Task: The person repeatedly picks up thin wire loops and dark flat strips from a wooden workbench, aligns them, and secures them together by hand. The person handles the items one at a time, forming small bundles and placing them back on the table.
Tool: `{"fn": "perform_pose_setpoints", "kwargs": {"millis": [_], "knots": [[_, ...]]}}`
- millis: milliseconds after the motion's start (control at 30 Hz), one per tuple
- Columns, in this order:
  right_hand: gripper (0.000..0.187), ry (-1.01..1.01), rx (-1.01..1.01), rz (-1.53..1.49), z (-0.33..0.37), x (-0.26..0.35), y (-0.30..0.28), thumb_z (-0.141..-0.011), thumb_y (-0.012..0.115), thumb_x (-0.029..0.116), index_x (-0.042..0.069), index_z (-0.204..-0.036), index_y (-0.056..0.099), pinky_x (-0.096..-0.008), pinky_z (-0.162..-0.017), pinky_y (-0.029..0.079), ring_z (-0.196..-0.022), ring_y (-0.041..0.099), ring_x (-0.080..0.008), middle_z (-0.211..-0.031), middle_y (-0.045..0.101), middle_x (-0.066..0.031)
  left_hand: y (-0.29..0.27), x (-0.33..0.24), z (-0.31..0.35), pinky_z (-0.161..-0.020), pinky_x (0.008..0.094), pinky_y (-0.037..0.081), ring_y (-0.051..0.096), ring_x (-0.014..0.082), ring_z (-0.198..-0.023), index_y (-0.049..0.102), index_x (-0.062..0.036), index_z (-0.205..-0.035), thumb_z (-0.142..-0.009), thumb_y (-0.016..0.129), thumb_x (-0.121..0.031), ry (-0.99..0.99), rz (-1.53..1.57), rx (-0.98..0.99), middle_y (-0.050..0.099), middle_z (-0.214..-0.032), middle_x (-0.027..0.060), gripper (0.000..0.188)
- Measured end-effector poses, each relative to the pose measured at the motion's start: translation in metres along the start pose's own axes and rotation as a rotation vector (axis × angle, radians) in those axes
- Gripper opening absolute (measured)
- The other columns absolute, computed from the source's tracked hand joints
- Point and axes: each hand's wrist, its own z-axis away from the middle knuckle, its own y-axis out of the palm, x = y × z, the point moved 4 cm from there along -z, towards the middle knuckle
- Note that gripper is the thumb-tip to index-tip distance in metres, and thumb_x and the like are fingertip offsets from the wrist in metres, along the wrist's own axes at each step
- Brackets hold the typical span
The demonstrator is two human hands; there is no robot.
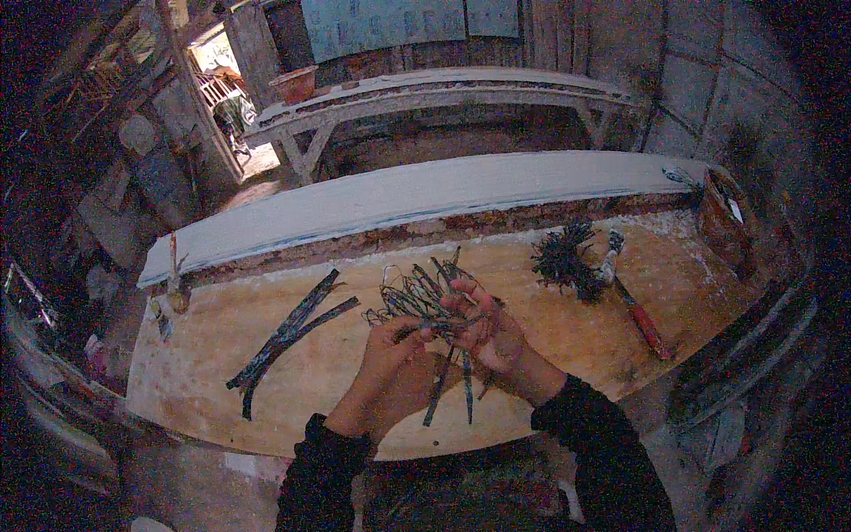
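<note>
A tangled bundle of thin dark strips (424,301) was held above the desk (222,355), pinched closed in the grip of both the left hand (390,341) and right hand (487,328). The strips were judged light, springy and easily snagged, best taken near the gathered middle.

I see a dim, grainy, bluish view, daylight entering from the doorway (215,55) upper left, edges bending into black.
</note>
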Motion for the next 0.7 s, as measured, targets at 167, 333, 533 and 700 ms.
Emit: {"fn": "perform_pose_setpoints", "kwargs": {"millis": [167,333,533,700], "knots": [[0.045,0.026,-0.031,0.431,0.007,-0.005,0.022,-0.08,0.068,0.018,0.01,-0.12,0.048,-0.0221,-0.064,0.047,-0.085,0.054,-0.0111,-0.109,0.052,-0.0028,0.006,0.002,0.002,-0.069,0.0238,0.045,0.058,0.0097,-0.076,0.065,-0.0019,-0.09,-0.082,0.065,-0.013,0.071,0.125,0.032,0.065,-0.082,0.0025,0.014],[0.025,0.04,-0.137,0.68,-0.003,-0.007,0.003,-0.082,0.064,0.007,0.007,-0.106,0.055,-0.0222,-0.065,0.044,-0.079,0.054,-0.0104,-0.093,0.059,-0.0021,0.014,-0.006,0.005,-0.068,0.025,0.045,0.057,0.0105,-0.076,0.065,-0.0009,-0.091,-0.084,0.061,-0.01,0.114,0.012,0.052,0.064,-0.082,0.002,0.013],[0.018,0.022,-0.14,0.501,-0.003,0.001,0.006,-0.085,0.059,0.006,0.006,-0.102,0.056,-0.0254,-0.071,0.046,-0.08,0.058,-0.0131,-0.091,0.06,-0.0033,0.004,0.012,0.0,-0.066,0.0267,0.045,0.057,0.0113,-0.075,0.064,-0.0001,-0.09,-0.085,0.055,-0.007,0.143,0.013,0.001,0.062,-0.081,0.0033,0.013],[0.025,-0.012,-0.206,0.353,0.008,0.018,0.022,-0.082,0.064,0.007,0.006,-0.106,0.057,-0.0354,-0.078,0.051,-0.092,0.06,-0.019,-0.098,0.062,-0.0078,0.023,-0.052,0.023,-0.053,0.0276,0.043,0.05,0.0112,-0.061,0.057,-0.0031,-0.088,-0.087,0.053,-0.007,-0.195,0.476,-0.153,0.052,-0.072,0.002,0.006]]}}
